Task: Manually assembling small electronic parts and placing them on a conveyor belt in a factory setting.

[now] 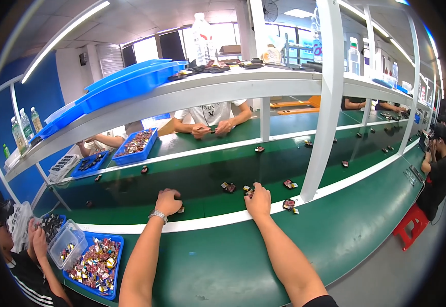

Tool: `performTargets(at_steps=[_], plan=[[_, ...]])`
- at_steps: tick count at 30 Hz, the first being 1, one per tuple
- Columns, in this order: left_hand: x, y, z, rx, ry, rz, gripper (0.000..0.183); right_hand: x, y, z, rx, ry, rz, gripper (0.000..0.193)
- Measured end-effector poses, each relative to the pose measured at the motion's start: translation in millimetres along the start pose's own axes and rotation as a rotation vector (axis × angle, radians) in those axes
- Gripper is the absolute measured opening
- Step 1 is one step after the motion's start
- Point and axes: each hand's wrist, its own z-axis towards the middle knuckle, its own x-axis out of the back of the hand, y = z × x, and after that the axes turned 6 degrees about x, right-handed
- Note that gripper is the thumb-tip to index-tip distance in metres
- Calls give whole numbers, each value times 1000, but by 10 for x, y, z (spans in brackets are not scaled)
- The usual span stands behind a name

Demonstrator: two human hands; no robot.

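Note:
My left hand (167, 203), with a metal watch on its wrist, reaches over the white rail onto the green conveyor belt. Its fingers curl downward; a small part (181, 210) shows beside them, and what they hold, if anything, is hidden. My right hand (258, 202) has its fingers closed around a small dark red part with a yellow-and-white piece (249, 193) on the belt. Close by lie similar small parts: a cluster (228, 187) left of that hand, one part (290, 183) to its right, and another (289, 204) on the rail.
A blue tray (118, 276) heaped with small parts stands left of my arm, a clear plastic box (82, 233) on its edge. A white post (319, 138) rises right of my hand, under a shelf (223, 94). Co-workers sit opposite and at both sides.

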Motion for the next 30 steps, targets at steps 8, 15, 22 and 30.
performTargets(at_steps=[8,15,22,30], plan=[[-511,1533,270,-103,50,-214,63,-18,15,-9,4,174,220,47],[-950,1535,425,-112,72,-231,52,-18,-130,-6,14,198,310,47],[-219,1290,-661,-325,79,-456,35,-7,-138,31,142,152,564,52],[401,870,-1934,-427,-147,-391,39,169,-565,-263,388,-275,744,60]])
